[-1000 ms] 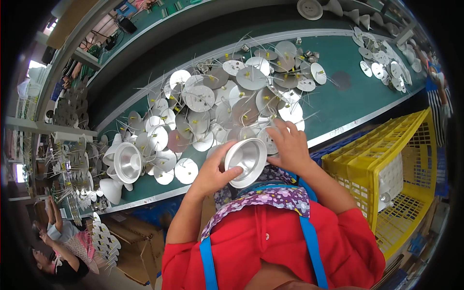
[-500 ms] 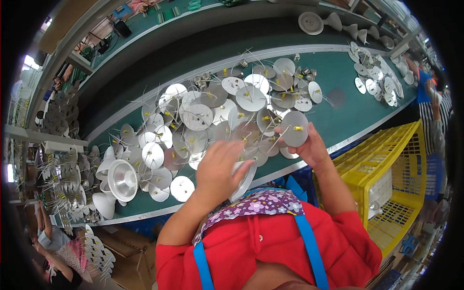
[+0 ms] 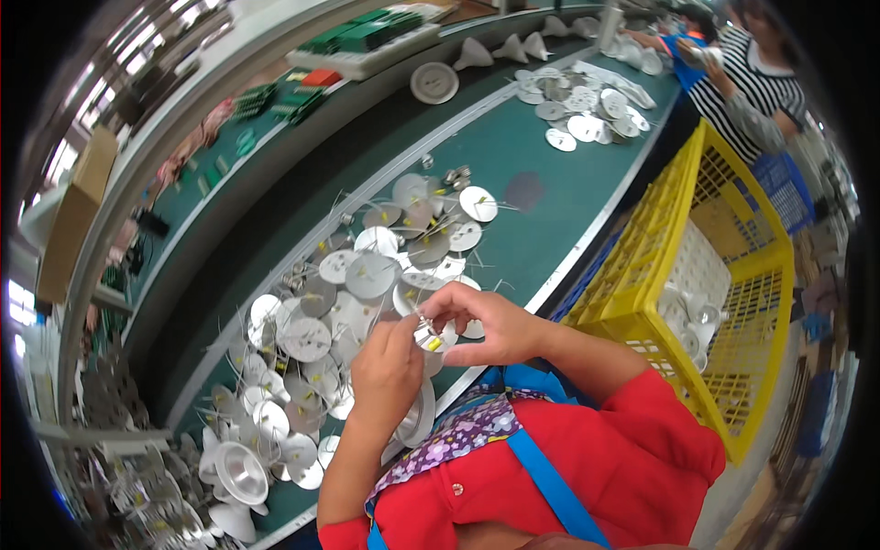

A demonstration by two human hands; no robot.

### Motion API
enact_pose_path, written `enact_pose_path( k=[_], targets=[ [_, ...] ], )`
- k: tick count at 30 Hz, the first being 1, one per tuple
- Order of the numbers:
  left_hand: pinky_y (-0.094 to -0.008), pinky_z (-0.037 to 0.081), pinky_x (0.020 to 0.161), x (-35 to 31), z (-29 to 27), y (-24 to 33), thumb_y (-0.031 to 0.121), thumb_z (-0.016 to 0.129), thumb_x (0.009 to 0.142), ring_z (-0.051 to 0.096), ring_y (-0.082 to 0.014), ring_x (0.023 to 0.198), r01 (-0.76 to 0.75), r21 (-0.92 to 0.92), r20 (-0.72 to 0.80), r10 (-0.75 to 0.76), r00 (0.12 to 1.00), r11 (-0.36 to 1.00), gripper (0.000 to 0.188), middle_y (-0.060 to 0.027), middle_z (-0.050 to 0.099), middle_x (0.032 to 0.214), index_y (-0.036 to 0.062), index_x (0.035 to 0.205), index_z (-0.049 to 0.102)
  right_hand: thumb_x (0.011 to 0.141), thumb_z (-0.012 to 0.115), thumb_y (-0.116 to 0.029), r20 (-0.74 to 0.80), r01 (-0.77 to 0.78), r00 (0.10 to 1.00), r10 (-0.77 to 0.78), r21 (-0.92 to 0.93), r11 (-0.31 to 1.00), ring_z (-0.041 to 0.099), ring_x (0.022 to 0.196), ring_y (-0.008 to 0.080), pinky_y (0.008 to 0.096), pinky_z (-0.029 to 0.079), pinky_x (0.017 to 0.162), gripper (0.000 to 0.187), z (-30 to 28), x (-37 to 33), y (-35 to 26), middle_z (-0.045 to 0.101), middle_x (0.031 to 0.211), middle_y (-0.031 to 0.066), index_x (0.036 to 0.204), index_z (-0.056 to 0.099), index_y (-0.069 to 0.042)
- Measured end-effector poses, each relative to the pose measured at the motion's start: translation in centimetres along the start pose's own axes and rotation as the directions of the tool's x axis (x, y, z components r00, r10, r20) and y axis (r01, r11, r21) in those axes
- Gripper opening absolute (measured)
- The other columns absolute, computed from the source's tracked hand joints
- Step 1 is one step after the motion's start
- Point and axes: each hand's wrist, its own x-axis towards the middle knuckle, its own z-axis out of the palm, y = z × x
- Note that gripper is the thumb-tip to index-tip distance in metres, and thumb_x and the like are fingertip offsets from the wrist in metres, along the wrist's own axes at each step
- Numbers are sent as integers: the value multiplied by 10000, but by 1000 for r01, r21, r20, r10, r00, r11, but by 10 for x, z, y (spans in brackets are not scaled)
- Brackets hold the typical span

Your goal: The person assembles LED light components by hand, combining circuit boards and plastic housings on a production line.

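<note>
My left hand and my right hand meet at the table's near edge. Between them sits a round metal disc with a yellow part and thin wires, mostly covered by fingers. My right hand is curled around it. My left fingertips are pinched together at its side, by a small shiny piece too covered to name. Under my left hand, close to my apron, is a pale lamp housing, partly hidden. A heap of similar discs with wires spreads over the green table just beyond my hands.
White cone-shaped lamp housings stand at the near left end. Small metal screw caps lie beyond the heap. A second disc pile is farther right. A yellow crate stands at my right. Another person works at the far right.
The view has turned toward the right. My right hand has brought the disc in to my left hand, and both now meet at it. The left hand has come off the heap.
</note>
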Motion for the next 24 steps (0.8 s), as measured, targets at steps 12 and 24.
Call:
enact_pose_path(
  k=[12, 24],
  targets=[
    [-333, 424, 503, -43, -22, -10, 69, 639, 735, 549, -209, 617, -6, 202, 109, -16, 994, 979, 211, -23, 525, 681, 138, 935, 646, 676, 765, -313, 136, 141, 986, -99, -344, 928, 557, 952, 271, 353, 435, 843, 521, -11, -23, -6, 581, 1071, 120, 1075, 543, -61],
    [-362, 513, 698, -105, -28, 16, 403, 691, 752, 589, -312, 978, 481, 131, 246, -498, 831, 867, 713, -199, 471, 1235, 57, 1300, 394, 657, 718, -69, -29, -108, 993, 110, 76, 991, 514, 1071, 166, 293, 431, 850, 503, -29, -37, 0, 517, 1263, 118, 1126, 537, -41]
  ],
)
